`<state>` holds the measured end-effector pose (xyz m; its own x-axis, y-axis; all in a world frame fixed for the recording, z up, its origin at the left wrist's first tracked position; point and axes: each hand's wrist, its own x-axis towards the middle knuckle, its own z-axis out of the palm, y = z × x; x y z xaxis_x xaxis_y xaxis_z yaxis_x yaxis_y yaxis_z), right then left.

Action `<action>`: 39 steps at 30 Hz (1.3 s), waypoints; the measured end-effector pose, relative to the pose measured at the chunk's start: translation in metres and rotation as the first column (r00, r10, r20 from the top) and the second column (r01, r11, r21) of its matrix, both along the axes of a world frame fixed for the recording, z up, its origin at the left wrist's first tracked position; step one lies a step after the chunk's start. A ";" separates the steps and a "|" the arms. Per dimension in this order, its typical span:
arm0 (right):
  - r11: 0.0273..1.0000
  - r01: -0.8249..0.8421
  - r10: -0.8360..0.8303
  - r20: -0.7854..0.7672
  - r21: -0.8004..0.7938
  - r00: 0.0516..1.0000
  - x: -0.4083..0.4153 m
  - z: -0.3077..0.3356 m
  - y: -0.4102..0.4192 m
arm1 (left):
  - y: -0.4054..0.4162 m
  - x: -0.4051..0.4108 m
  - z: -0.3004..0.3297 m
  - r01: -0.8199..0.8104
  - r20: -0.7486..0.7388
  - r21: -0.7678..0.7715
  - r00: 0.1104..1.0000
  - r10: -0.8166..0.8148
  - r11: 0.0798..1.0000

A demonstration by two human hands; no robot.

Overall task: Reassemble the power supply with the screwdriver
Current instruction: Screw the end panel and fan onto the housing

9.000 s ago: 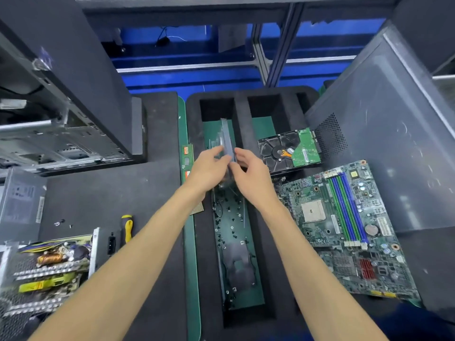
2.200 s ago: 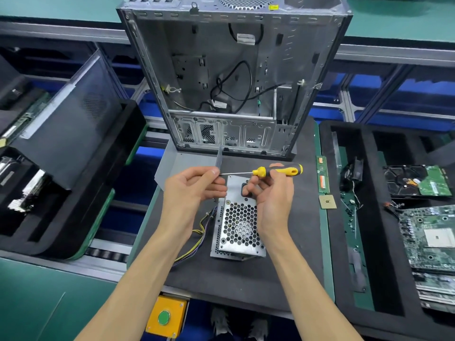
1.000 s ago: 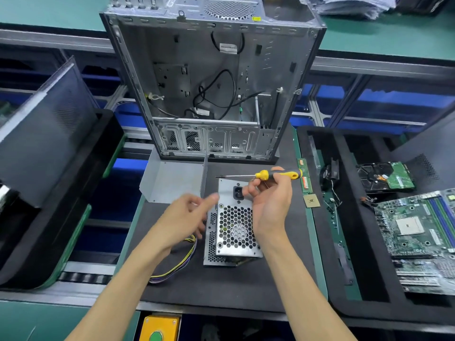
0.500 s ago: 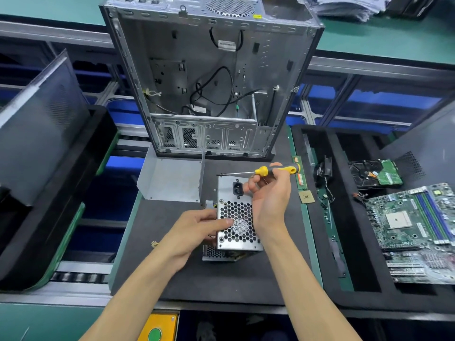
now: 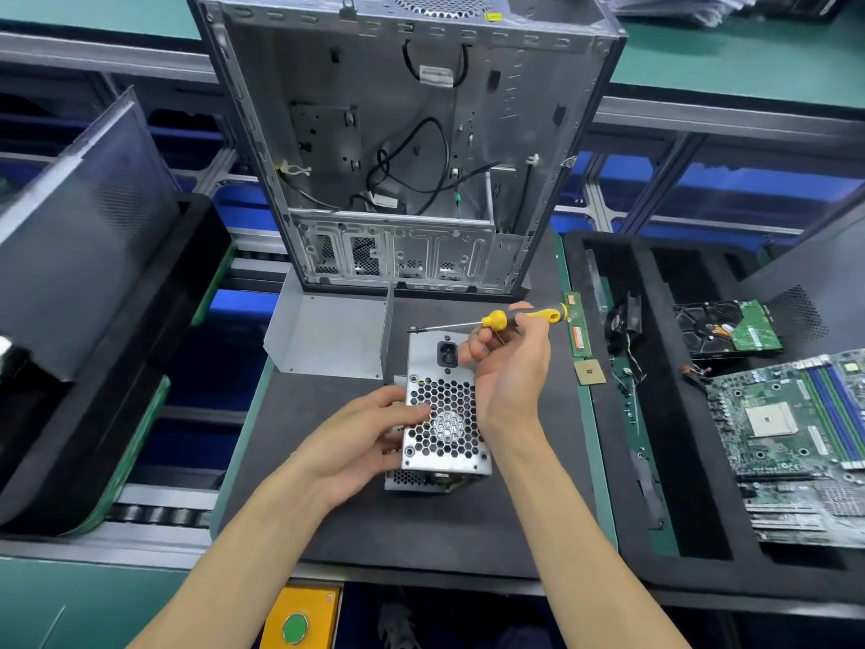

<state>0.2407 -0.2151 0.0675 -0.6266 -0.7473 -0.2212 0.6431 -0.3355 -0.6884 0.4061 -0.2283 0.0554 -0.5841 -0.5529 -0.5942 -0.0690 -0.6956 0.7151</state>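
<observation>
The silver power supply (image 5: pixel 444 442) stands on end on the black mat, its honeycomb fan grille and black socket facing up. My left hand (image 5: pixel 370 437) grips its left side, thumb on the grille. My right hand (image 5: pixel 510 367) holds the yellow-and-black screwdriver (image 5: pixel 519 317) level above the unit's far end, with the shaft pointing left. The tip carries what looks like a small screw. A bent grey metal cover (image 5: pixel 332 334) lies just beyond the unit on the left.
An open, empty computer case (image 5: pixel 407 147) stands upright behind the mat. A black foam tray (image 5: pixel 664 461) on the right holds a motherboard (image 5: pixel 795 423), a hard drive (image 5: pixel 730 327) and small parts. A dark side panel (image 5: pixel 79 217) leans in a tray on the left.
My left hand came off the screwdriver tip, dropped to the power supply and took hold of its left side. My right hand kept the screwdriver level above the unit.
</observation>
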 end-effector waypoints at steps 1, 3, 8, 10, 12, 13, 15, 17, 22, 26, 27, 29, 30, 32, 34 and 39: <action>1.000 -0.012 0.012 0.003 -0.007 1.000 0.001 0.001 0.000 | 0.000 0.002 0.001 0.010 0.004 0.015 1.000 -0.010 1.000; 0.999 -0.038 0.038 0.001 -0.013 0.999 0.002 0.002 -0.001 | 0.000 0.004 0.002 0.029 0.015 0.031 0.999 -0.030 0.999; 0.997 -0.073 0.074 0.025 -0.032 0.997 0.000 0.003 0.002 | 0.002 0.003 -0.001 -0.035 0.012 0.015 0.999 0.035 0.999; 0.995 -0.085 0.088 0.050 -0.053 0.995 -0.002 0.003 0.004 | 0.004 0.003 -0.004 -0.069 0.002 0.005 0.998 0.069 0.998; 0.994 -0.094 0.099 0.081 -0.064 0.992 -0.004 0.002 0.005 | 0.007 0.003 -0.006 -0.096 0.002 -0.023 0.995 0.096 0.995; 0.993 -0.097 0.102 0.085 -0.063 0.991 -0.004 0.001 0.005 | 0.008 0.003 -0.007 -0.108 0.011 -0.042 0.994 0.108 0.993; 0.993 -0.104 0.107 0.063 -0.051 0.992 -0.005 0.000 0.005 | 0.009 0.002 -0.008 -0.117 0.034 -0.081 0.992 0.120 0.990; 0.993 -0.108 0.110 0.041 -0.042 0.993 -0.004 0.000 0.004 | 0.009 0.002 -0.006 -0.108 0.048 -0.108 0.992 0.114 0.988; 0.993 -0.110 0.111 0.020 -0.052 0.994 -0.004 -0.002 0.005 | 0.008 0.000 -0.002 -0.120 0.018 -0.058 0.993 0.121 0.991; 0.992 -0.119 0.117 -0.027 -0.052 0.993 0.001 -0.003 0.004 | 0.007 0.002 -0.003 -0.132 -0.025 0.010 0.991 0.132 0.991; 0.992 -0.118 0.116 -0.043 -0.048 0.992 0.002 -0.003 0.003 | 0.008 0.004 -0.003 -0.109 -0.028 0.010 0.994 0.110 0.994; 0.994 -0.106 0.103 -0.063 -0.037 0.993 0.002 -0.003 0.003 | 0.009 0.009 0.000 -0.025 -0.010 -0.014 1.000 0.025 1.000; 0.995 -0.098 0.096 -0.064 -0.036 0.993 0.001 -0.003 0.003 | 0.009 0.012 0.001 0.019 0.007 -0.023 1.000 -0.019 1.000; 0.995 -0.089 0.086 -0.060 -0.044 0.994 0.001 -0.004 0.003 | 0.008 0.017 0.002 0.079 0.027 -0.032 0.997 -0.078 0.996; 0.995 -0.086 0.083 -0.066 -0.041 0.994 0.002 -0.004 0.003 | 0.007 0.018 0.004 0.106 0.057 -0.075 0.993 -0.102 0.991; 0.996 -0.081 0.078 -0.079 -0.039 0.994 0.002 -0.005 0.003 | 0.007 0.022 0.006 0.134 0.005 0.013 0.991 -0.134 0.991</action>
